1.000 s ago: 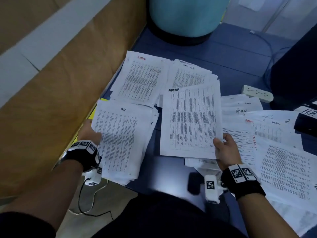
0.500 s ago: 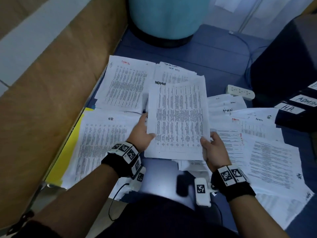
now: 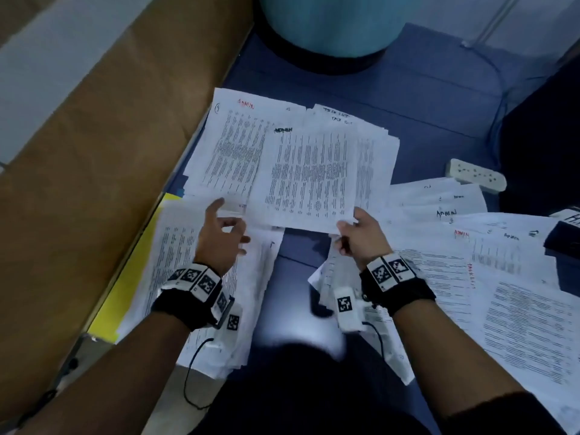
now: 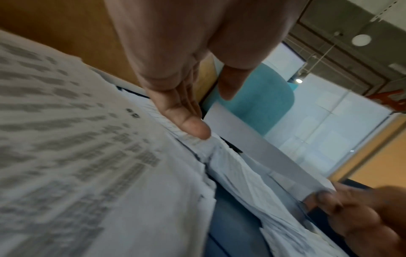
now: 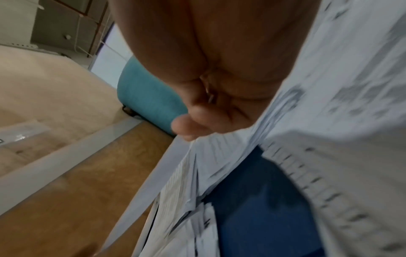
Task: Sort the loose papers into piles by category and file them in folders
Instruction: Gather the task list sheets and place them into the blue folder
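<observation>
A printed sheet (image 3: 307, 177) headed ADMIN in black hangs over the gap between the ADMIN pile (image 3: 232, 146) and the task-list pile (image 3: 376, 152). My right hand (image 3: 348, 227) pinches its near right corner; the left wrist view shows the same pinch (image 4: 325, 200) on the sheet (image 4: 252, 147). My left hand (image 3: 226, 227) hovers open with spread fingers just left of the sheet's near edge, above the HR pile (image 3: 175, 262), holding nothing. That pile lies on a yellow folder (image 3: 131, 277). In the left wrist view the left hand (image 4: 213, 113) has straight fingers.
Loose papers (image 3: 518, 309) fan out over the blue floor at the right. A white power strip (image 3: 475, 174) lies beyond them, and dark labelled folders (image 3: 565, 237) sit at the right edge. A wooden panel (image 3: 94, 152) bounds the left; a teal seat (image 3: 329, 23) stands behind.
My left hand has let go of the sheet's left edge and drawn back over the HR pile. The right hand has carried the sheet forward toward the ADMIN pile.
</observation>
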A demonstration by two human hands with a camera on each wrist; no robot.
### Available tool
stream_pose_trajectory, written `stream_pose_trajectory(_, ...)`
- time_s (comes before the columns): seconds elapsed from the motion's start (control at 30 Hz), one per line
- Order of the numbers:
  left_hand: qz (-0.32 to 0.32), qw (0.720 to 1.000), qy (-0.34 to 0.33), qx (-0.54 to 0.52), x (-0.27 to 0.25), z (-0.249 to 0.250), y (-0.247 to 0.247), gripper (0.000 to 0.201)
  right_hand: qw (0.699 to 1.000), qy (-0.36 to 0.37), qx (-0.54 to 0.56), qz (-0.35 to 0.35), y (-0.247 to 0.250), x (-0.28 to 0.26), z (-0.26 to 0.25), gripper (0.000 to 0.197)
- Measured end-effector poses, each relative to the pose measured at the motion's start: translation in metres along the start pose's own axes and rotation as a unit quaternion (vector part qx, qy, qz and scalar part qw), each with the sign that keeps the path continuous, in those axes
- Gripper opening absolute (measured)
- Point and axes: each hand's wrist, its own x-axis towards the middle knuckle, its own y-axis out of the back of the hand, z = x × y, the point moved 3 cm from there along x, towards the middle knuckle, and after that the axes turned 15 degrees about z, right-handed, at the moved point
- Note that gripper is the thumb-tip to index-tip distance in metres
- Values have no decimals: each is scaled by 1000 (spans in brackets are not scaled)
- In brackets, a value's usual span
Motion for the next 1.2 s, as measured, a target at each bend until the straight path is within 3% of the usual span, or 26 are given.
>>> stream_pose_trajectory(0.07, 23, 1000, 19, 2, 7, -13, 20, 54, 1000, -24, 2, -2, -32, 14, -9, 49)
stream_pose_trajectory(0.13, 35, 999, 33, 7, 10, -24, 40, 51, 999, -33, -19, -7, -58, 23, -17, 57)
stream_pose_trajectory(0.27, 42, 998, 53, 21, 12, -37, 67, 45, 996, -78, -27, -23, -101, 38, -24, 45)
stream_pose_trajectory(0.47, 21, 998, 25, 54, 10, -33, 71, 36, 987, 16, -150, -54, -136, 38, -24, 18)
stream_pose_trajectory(0.53, 1, 998, 7, 70, 7, -26, 63, 33, 983, 36, -174, -43, -126, 33, -27, 24)
stream_pose_trajectory(0.7, -59, 995, -38, 72, -7, -11, 19, 25, 982, 58, -179, 0, -52, 22, -23, 19)
stream_pose_trajectory(0.8, -116, 988, -65, 75, -28, -7, -24, 25, 984, 43, -170, 17, 19, 11, -2, 18)
stream_pose_trajectory(1.03, -261, 946, -122, 147, -94, -8, -131, 28, 955, -16, -245, 167, 195, -13, 88, 22)
stream_pose_trajectory(1.2, -287, 895, -195, 280, -138, -27, -178, 44, 921, -74, -292, 248, 264, -30, 134, 57)
